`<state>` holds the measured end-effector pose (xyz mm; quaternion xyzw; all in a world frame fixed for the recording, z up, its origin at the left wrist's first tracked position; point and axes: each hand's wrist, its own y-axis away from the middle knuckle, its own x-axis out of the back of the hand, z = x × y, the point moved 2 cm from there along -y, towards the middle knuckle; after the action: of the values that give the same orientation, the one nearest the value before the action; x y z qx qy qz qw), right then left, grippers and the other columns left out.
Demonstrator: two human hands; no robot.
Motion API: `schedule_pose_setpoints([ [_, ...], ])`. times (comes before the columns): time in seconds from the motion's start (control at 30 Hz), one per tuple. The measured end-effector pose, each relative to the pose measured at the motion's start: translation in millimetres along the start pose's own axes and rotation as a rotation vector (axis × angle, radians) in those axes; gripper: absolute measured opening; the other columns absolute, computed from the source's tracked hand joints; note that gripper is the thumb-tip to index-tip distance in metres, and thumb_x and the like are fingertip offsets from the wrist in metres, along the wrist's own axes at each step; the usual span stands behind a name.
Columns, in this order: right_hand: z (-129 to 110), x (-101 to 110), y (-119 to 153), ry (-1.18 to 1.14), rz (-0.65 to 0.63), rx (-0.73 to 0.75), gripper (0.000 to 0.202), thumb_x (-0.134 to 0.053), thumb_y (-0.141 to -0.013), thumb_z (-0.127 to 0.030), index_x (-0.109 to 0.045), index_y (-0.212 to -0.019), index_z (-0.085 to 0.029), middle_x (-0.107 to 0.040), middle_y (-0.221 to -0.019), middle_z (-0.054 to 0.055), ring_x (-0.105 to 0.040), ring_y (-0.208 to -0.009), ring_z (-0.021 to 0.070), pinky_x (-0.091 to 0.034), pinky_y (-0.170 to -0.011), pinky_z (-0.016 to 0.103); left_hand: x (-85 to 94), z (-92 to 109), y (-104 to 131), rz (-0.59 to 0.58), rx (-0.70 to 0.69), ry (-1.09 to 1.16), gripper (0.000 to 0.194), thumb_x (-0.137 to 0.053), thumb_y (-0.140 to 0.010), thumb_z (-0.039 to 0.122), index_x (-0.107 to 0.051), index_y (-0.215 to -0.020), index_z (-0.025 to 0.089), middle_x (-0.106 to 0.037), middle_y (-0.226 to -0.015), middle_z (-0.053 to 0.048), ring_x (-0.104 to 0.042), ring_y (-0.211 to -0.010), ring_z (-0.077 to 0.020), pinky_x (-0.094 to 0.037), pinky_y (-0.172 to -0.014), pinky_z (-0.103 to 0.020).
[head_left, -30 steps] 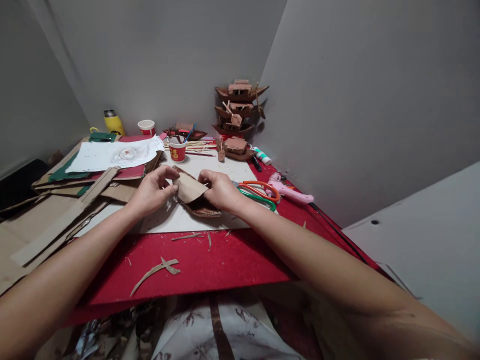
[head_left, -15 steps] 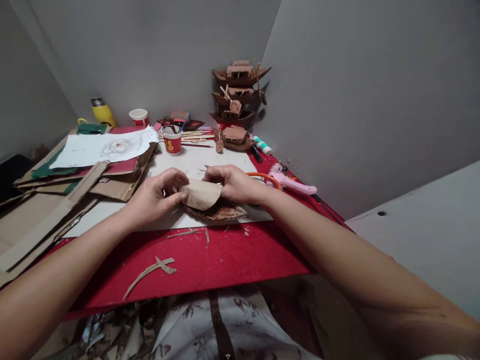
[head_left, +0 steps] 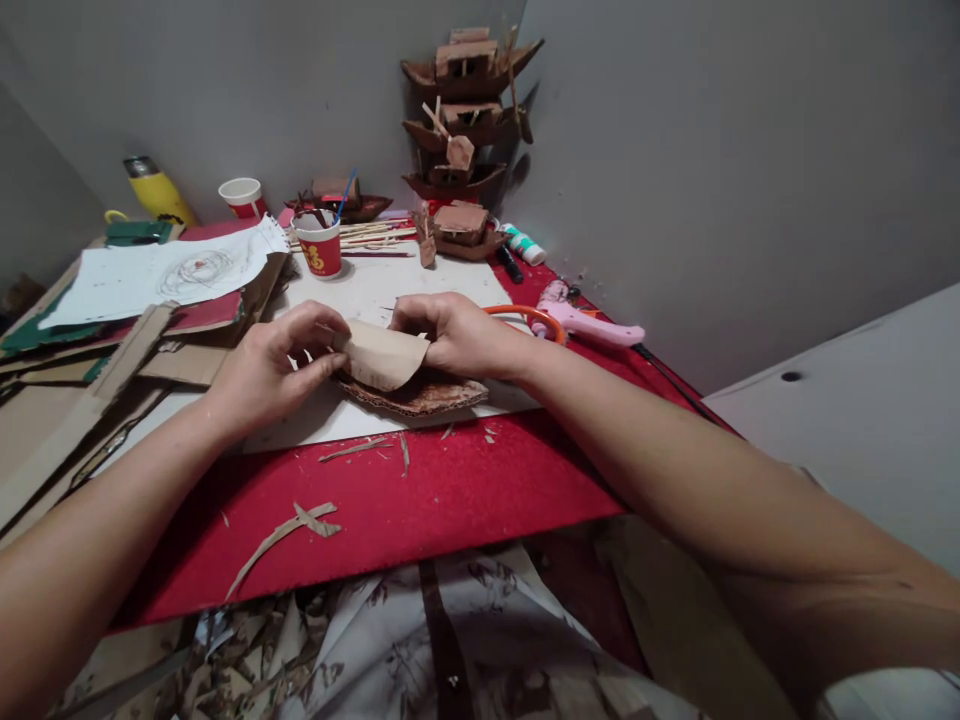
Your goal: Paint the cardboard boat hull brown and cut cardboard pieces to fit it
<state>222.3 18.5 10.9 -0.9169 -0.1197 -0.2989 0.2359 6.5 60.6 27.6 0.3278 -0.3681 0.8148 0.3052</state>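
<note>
Between my hands is a curved piece of tan cardboard, its rounded edge toward me. My left hand pinches its left end between thumb and fingers. My right hand grips the right end, with those fingertips partly hidden behind the piece. Beneath it lies a brown-painted corrugated cardboard piece, pointed at the right, on a white sheet. Whether the tan piece touches the brown one I cannot tell. Behind my right wrist shows the orange handle of some tool.
Brown model boats are stacked against the wall. A red paper cup holds a blue brush, near thin sticks. At right lies a pink glue gun. Cardboard sheets pile up at left; scraps dot the red table edge.
The view has shifted, so the table items sit higher and further left. My hands keep hold of the tan cardboard, and more of the brown piece shows below it.
</note>
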Motion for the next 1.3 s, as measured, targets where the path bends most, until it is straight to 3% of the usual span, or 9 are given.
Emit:
schedule_pose_setpoints([
  [0.17,-3,0,1,0.120,-0.020,-0.003,0.014,-0.056,-0.069,-0.005,-0.055,-0.078,-0.016,-0.056,-0.074,-0.002,-0.052,-0.072,0.0137,-0.040,-0.066,0.024,-0.4,3,4,-0.029,-0.081,-0.130,0.005,-0.059,-0.085,0.021,-0.062,-0.081,0.019,-0.065,-0.082,-0.002,-0.061,-0.077,-0.0180,-0.047,-0.071,-0.029],
  [0.4,-11,0,3,0.179,-0.059,-0.041,0.018,-0.055,-0.069,0.000,-0.056,-0.077,-0.016,-0.055,-0.072,-0.004,-0.051,-0.071,0.0132,-0.037,-0.065,0.022,-3.7,3,13,-0.028,-0.171,-0.167,0.001,-0.058,-0.084,0.018,-0.059,-0.084,0.019,-0.059,-0.083,-0.003,-0.057,-0.079,-0.0192,-0.046,-0.073,-0.031],
  [0.53,-14,-1,2,0.203,-0.065,-0.053,0.017,-0.058,-0.071,-0.001,-0.056,-0.077,-0.017,-0.053,-0.071,-0.004,-0.050,-0.070,0.0128,-0.036,-0.063,0.021,-7.6,3,17,-0.044,-0.177,-0.206,0.015,-0.066,-0.084,0.026,-0.053,-0.088,0.019,-0.056,-0.086,-0.003,-0.054,-0.083,-0.0201,-0.045,-0.074,-0.032],
  [0.7,-20,1,6,0.235,-0.119,-0.052,0.020,-0.057,-0.072,0.001,-0.055,-0.079,-0.018,-0.053,-0.072,-0.004,-0.050,-0.071,0.0129,-0.036,-0.063,0.021,-13.2,4,22,-0.018,-0.187,-0.187,0.017,-0.065,-0.087,0.025,-0.050,-0.082,0.020,-0.055,-0.084,-0.002,-0.053,-0.079,-0.0178,-0.044,-0.070,-0.029],
  [0.87,-38,-2,21,0.178,-0.233,-0.040,0.023,-0.057,-0.075,0.000,-0.056,-0.091,-0.017,-0.062,-0.086,0.002,-0.055,-0.078,0.0156,-0.040,-0.068,0.023,-24.1,18,50,0.004,-0.293,-0.220,0.010,-0.061,-0.089,0.021,-0.053,-0.082,0.022,-0.061,-0.072,-0.001,-0.056,-0.072,-0.0184,-0.046,-0.066,-0.030],
  [1.03,-52,-11,36,0.171,-0.321,-0.031,0.026,-0.057,-0.075,-0.002,-0.053,-0.095,-0.018,-0.062,-0.094,0.006,-0.055,-0.083,0.0183,-0.042,-0.073,0.027,-30.0,34,78,0.065,-0.388,-0.226,0.013,-0.055,-0.088,0.010,-0.059,-0.089,0.022,-0.063,-0.066,-0.001,-0.059,-0.065,-0.0182,-0.052,-0.066,-0.032],
  [1.3,-49,-13,44,0.093,-0.262,-0.159,0.026,-0.061,-0.078,-0.011,-0.051,-0.101,-0.018,-0.060,-0.091,0.004,-0.055,-0.079,0.0169,-0.042,-0.070,0.026,-32.8,37,75,0.120,-0.473,-0.278,0.032,-0.038,-0.098,0.017,-0.067,-0.085,0.023,-0.063,-0.060,-0.003,-0.063,-0.064,-0.0184,-0.054,-0.058,-0.027],
])
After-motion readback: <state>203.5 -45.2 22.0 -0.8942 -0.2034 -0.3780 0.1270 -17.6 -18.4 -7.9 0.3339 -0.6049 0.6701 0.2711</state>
